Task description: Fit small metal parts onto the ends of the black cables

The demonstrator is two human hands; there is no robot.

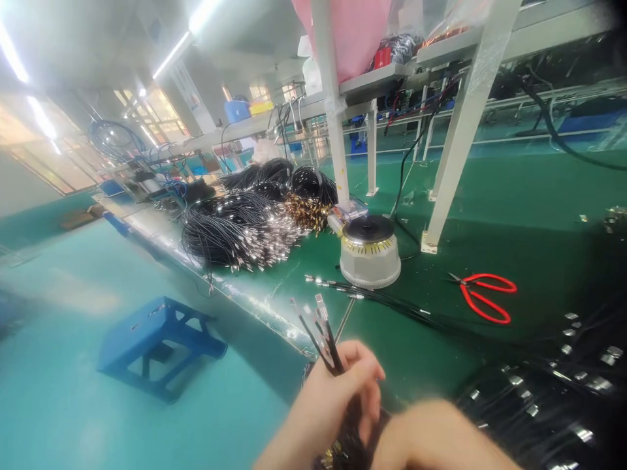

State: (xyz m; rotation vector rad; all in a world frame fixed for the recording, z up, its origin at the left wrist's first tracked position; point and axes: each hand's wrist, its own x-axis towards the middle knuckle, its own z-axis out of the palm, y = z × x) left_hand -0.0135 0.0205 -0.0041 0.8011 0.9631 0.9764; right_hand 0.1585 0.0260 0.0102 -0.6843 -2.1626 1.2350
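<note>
Several black cables with silver metal plugs stand up out of my left hand, whose fingers are closed round them. Below that hand, more black cable with gold-coloured ends shows at the bottom edge. My right hand is close beside it, low in the picture, near the same cables. Its fingers are hidden and blurred, so what it holds does not show. On the green mat to the right is a spread of black cables with silver plugs.
Red-handled pliers lie on the green tabletop. A white round container with a black top stands by a shelf leg. Coiled cable bundles are piled farther left. A blue stool stands on the floor at left.
</note>
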